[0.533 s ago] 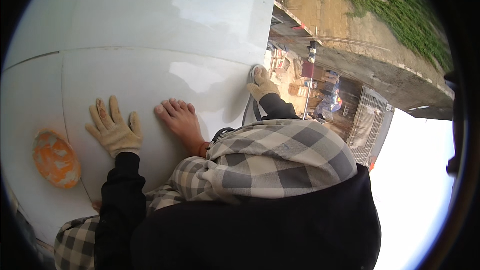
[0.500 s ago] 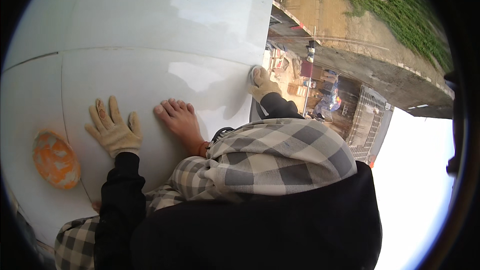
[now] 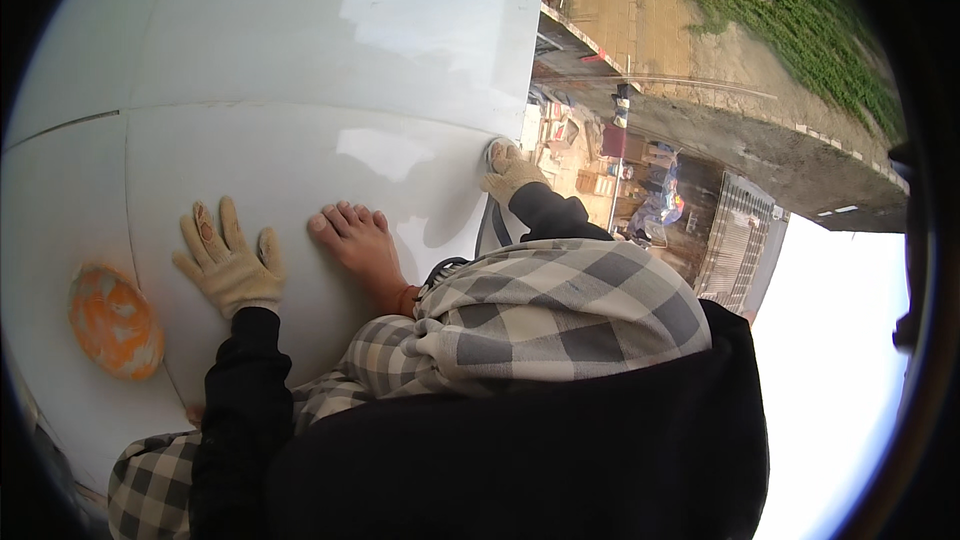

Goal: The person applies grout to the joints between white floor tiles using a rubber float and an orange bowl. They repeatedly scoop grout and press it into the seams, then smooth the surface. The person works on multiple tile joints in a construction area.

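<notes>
My left hand (image 3: 235, 260), in a worn beige work glove, lies flat on the pale grey slab (image 3: 245, 155) with its fingers spread. To its left is a round orange dish (image 3: 116, 322) smeared with greyish material. At the slab's right edge, my gloved right hand (image 3: 516, 172) is closed around a small object (image 3: 493, 148). Only a pale, rounded rim of that object shows past the fingers, so I cannot make out its kind. My bare foot (image 3: 355, 245) rests on the slab between both hands.
Beyond the slab's right edge there is a drop to a cluttered yard (image 3: 600, 165) far below. A concrete wall (image 3: 730, 130) and green plants (image 3: 790, 20) lie farther out. Thin joints (image 3: 127, 190) cross the slab.
My right hand has shifted slightly left along the slab's edge with the small object in it. My left hand remains flat in place.
</notes>
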Tool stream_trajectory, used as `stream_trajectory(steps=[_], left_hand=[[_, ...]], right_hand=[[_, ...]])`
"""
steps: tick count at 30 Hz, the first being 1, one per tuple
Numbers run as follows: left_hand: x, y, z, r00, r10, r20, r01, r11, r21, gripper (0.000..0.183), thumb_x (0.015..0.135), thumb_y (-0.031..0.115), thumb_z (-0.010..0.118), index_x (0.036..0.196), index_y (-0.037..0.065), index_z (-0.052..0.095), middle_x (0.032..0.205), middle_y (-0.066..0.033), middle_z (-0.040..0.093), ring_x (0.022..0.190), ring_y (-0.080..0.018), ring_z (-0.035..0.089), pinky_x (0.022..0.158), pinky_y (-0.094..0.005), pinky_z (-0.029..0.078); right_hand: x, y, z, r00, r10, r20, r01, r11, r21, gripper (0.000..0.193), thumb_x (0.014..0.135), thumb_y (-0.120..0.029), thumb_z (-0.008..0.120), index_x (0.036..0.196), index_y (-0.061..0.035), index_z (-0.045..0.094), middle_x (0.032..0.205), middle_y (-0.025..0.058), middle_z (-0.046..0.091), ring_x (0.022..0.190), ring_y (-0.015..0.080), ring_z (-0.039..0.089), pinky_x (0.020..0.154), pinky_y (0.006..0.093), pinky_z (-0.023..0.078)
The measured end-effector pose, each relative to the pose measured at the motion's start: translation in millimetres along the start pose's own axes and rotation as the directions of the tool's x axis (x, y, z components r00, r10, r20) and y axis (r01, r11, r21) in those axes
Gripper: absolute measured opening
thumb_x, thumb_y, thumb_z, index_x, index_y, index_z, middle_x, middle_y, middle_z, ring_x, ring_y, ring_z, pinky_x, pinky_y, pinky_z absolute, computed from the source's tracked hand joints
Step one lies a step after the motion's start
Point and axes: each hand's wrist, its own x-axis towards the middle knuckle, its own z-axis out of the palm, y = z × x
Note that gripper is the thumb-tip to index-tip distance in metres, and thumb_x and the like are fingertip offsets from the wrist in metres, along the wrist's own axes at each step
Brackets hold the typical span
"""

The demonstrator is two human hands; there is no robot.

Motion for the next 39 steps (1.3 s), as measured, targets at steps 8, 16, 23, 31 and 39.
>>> stream_trajectory(steps=[8,16,23,31,39], left_hand=[[-3,-4,3,1.000,-0.003,-0.005,0.004,1.000,0.021,0.071,0.093,0.048,0.055,0.155,0.017,0.037,0.161,-0.0134,0.031,0.151,-0.0367,0.023,0.114,-0.0660,0.022],[0,-4,0,0.999,0.018,-0.027,-0.017,1.000,0.021,0.071,0.094,0.046,0.055,0.155,0.016,0.037,0.160,-0.0138,0.031,0.150,-0.0375,0.024,0.114,-0.0663,0.022],[-4,-6,0,1.000,-0.004,0.010,0.004,1.000,0.028,0.071,0.094,0.045,0.055,0.155,0.016,0.036,0.161,-0.0137,0.031,0.150,-0.0376,0.024,0.114,-0.0667,0.022],[-3,-6,0,1.000,-0.007,0.011,0.006,0.999,0.044,0.071,0.094,0.047,0.054,0.156,0.017,0.035,0.162,-0.0136,0.029,0.152,-0.0366,0.022,0.116,-0.0667,0.020],[-3,-8,4,1.000,0.009,-0.015,-0.009,0.999,0.053,0.070,0.095,0.047,0.054,0.155,0.016,0.037,0.161,-0.0140,0.030,0.151,-0.0369,0.023,0.115,-0.0665,0.021]], right_hand=[[-11,66,-51,0.827,-0.562,0.026,0.505,0.720,-0.477,0.013,0.090,-0.020,0.061,0.093,-0.0200,0.073,0.108,0.0140,0.069,0.094,0.0319,0.069,0.081,0.0425,0.053],[-8,36,5,0.973,-0.007,-0.229,-0.020,0.993,-0.116,0.074,0.086,-0.042,0.059,0.150,-0.0096,0.042,0.161,0.0202,0.026,0.128,0.0407,0.054,0.108,0.0453,0.044],[-38,126,-34,0.997,-0.051,0.050,0.011,0.801,0.599,0.068,0.085,-0.039,0.065,0.148,-0.0163,0.051,0.122,0.0151,0.067,0.107,0.0306,0.068,0.092,0.0368,0.051],[-62,104,-26,0.984,-0.136,0.112,-0.098,0.107,0.989,0.072,0.082,-0.026,0.068,0.151,-0.0207,0.048,0.126,0.0180,0.064,0.100,0.0308,0.068,0.086,0.0385,0.052],[-47,53,-28,0.767,-0.384,-0.514,0.150,0.887,-0.438,0.055,0.085,-0.033,0.065,0.139,-0.0328,0.056,0.153,0.0016,0.045,0.107,0.0407,0.061,0.090,0.0551,0.050]])
